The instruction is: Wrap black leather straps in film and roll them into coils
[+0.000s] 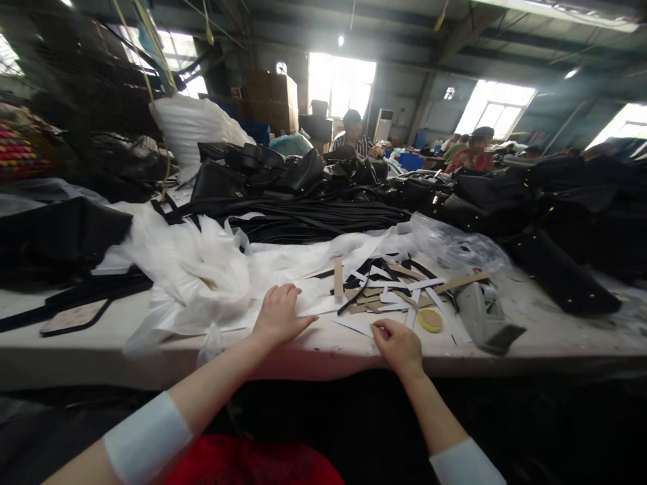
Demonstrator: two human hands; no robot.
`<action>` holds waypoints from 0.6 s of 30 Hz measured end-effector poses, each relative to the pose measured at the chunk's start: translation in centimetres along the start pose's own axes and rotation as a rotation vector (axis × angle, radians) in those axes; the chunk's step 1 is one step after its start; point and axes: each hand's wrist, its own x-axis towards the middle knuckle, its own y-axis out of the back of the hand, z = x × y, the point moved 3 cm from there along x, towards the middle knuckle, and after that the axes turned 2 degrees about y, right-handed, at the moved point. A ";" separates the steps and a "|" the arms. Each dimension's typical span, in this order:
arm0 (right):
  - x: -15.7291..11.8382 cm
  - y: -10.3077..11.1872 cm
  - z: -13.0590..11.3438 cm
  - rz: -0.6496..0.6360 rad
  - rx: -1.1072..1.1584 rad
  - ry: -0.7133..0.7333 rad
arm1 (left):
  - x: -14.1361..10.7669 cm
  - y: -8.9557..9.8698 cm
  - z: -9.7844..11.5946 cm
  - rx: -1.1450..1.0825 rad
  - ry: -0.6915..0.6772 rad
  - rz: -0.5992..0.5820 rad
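My left hand (279, 316) hovers at or just over the front of the table, thumb stretched out and fingers apart, with nothing seen in it. Beside it lies crumpled white tissue paper (197, 276). The fingers of my right hand (400, 345) are curled in a pinch; what they hold, if anything, is too small to make out. A flat white paper piece (356, 323) lies at those fingertips. Just beyond is a heap of brown and white card strips (384, 291) with black strips mixed in. A yellow round tape measure or tin (429, 320) sits right of my right hand.
A grey tape dispenser (485, 320) stands at the right. Clear plastic film (459, 246) lies behind it. Long black straps (303, 217) and piled black bags (263, 172) line the back. A phone (75, 316) rests at left. Two people (352, 138) sit beyond.
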 end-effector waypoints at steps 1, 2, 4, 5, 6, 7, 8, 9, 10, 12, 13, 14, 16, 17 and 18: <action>0.0 0.0 0.0 0.008 -0.003 0.003 | 1.0 -0.5 0.0 0.015 0.007 -0.012; 0.0 0.0 0.0 0.013 -0.005 0.005 | 1.9 -1.0 0.0 0.022 0.015 -0.025; 0.0 -0.1 0.0 0.020 -0.007 0.010 | 3.5 -1.8 -0.1 0.038 0.034 -0.052; 0.0 -0.1 0.0 0.021 -0.005 0.013 | 4.2 -2.1 -0.2 0.041 0.043 -0.063; -0.1 -0.1 0.0 0.023 -0.003 0.016 | 4.8 -2.3 -0.3 0.042 0.053 -0.069; -0.1 -0.1 0.0 0.024 -0.003 0.019 | 5.3 -2.4 -0.5 0.040 0.063 -0.069; -0.1 -0.1 0.0 0.024 -0.004 0.021 | 5.8 -2.4 -0.8 0.038 0.077 -0.063; -0.1 -0.1 -0.1 0.025 -0.007 0.025 | 6.1 -2.3 -1.0 0.035 0.093 -0.054; -0.1 -0.1 -0.1 0.026 -0.011 0.028 | 6.4 -2.1 -1.3 0.031 0.113 -0.045; -0.1 -0.1 -0.2 0.031 -0.022 0.031 | 6.7 -1.6 -1.8 0.022 0.157 -0.034; -0.1 -0.1 -0.2 0.033 -0.025 0.033 | 6.8 -1.3 -2.0 0.016 0.180 -0.032; -0.1 -0.1 -0.3 0.036 -0.028 0.033 | 6.8 -0.9 -2.2 0.010 0.204 -0.032; -0.2 0.0 -0.4 0.039 -0.031 0.031 | 6.6 -0.1 -2.3 -0.006 0.250 -0.028; -0.2 0.0 -0.4 0.039 -0.031 0.029 | 6.4 0.3 -2.2 -0.019 0.265 -0.026; -0.2 0.0 -0.4 0.038 -0.031 0.027 | 6.1 0.8 -2.1 -0.034 0.272 -0.024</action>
